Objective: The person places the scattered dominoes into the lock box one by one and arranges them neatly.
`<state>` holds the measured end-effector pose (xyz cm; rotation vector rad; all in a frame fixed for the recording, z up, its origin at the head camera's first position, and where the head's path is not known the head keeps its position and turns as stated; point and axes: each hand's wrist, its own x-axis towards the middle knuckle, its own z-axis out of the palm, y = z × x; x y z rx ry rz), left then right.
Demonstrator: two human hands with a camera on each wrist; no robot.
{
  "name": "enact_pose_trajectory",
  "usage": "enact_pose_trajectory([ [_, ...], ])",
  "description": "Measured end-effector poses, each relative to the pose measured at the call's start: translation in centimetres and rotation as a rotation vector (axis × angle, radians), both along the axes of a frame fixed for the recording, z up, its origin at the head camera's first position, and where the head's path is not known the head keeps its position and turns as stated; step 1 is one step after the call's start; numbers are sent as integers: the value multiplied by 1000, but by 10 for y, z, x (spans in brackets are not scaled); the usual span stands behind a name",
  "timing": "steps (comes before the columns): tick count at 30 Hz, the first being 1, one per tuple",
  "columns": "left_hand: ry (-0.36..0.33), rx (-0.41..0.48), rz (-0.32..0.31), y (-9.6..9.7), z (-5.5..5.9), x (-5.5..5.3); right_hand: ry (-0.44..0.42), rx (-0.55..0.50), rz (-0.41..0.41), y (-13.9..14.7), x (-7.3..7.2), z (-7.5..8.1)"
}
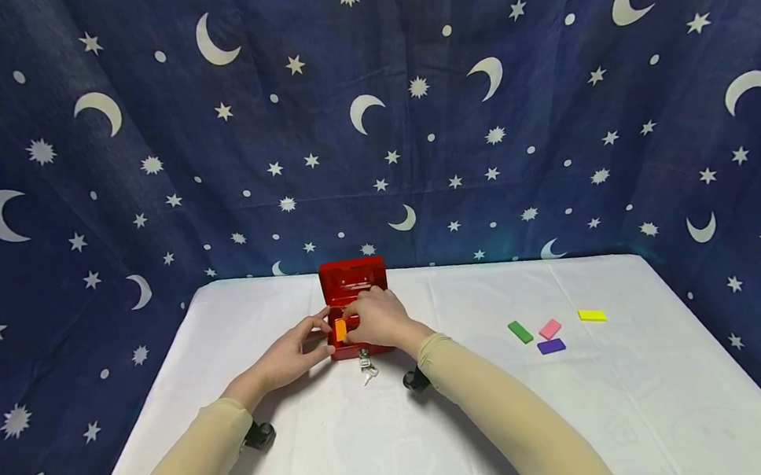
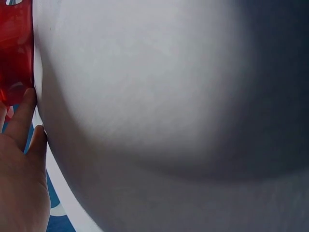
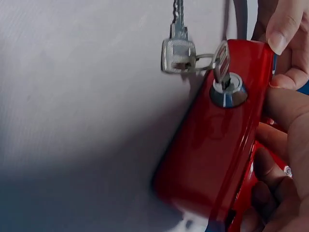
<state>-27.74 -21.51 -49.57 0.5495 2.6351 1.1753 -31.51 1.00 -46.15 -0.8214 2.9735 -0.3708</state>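
A red metal cash box stands on the table, its lid raised at the back. My right hand reaches inside and pinches an orange block at the box's left end, thumb at the near end. My left hand rests against the left side of the box, thumb by the front corner and the other fingers spread toward the back. From the front lock hang keys; one key is in the lock. Much of the box's inside is hidden behind my right hand.
Off to the right on the white cloth lie a green block, a pink block, a purple block and a yellow block. A dark blue curtain with moons and stars hangs close behind the box.
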Motion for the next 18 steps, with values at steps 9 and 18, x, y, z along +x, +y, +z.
enact_pose_trajectory([
  [9,-5,1,0,0,2,2,-29,11,-8,-7,0,-2],
  [18,-9,6,-6,0,3,1,-67,35,-5,-10,-2,-3],
])
